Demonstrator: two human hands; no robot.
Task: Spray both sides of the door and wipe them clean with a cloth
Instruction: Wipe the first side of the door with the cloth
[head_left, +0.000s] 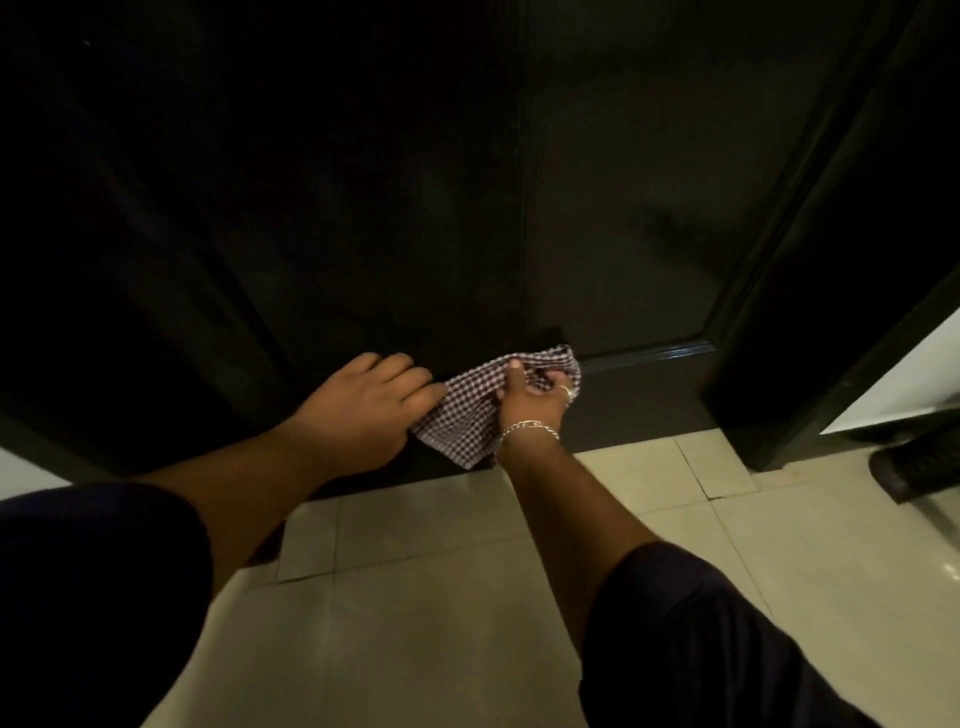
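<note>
- The right hand (532, 397) is gripping the checked cloth (470, 415), bunched against the door (363, 208) low down, at its bottom rail
- The left hand (363, 405) is resting flat and relaxed just left, fingertips touching the cloth
- The unwiped moulding is running rightward from the cloth, so the right hand is nearer

— What's underfoot here?

— A floor (415, 613) of pale, glossy square tiles with thin dark grout lines, running right up to the foot of the dark door (649, 410).

— Anything resting on the tiles?

— Right of the door, past its dark frame (779, 415), a dark ridged thing (919, 467) lies on the floor at the edge of the view; it is too dim and cut off to name. The door's bottom edge meets the tiles, though whether it touches them cannot be told.

— Any damage?

— A tile just below the door's right end shows a crack.
</note>
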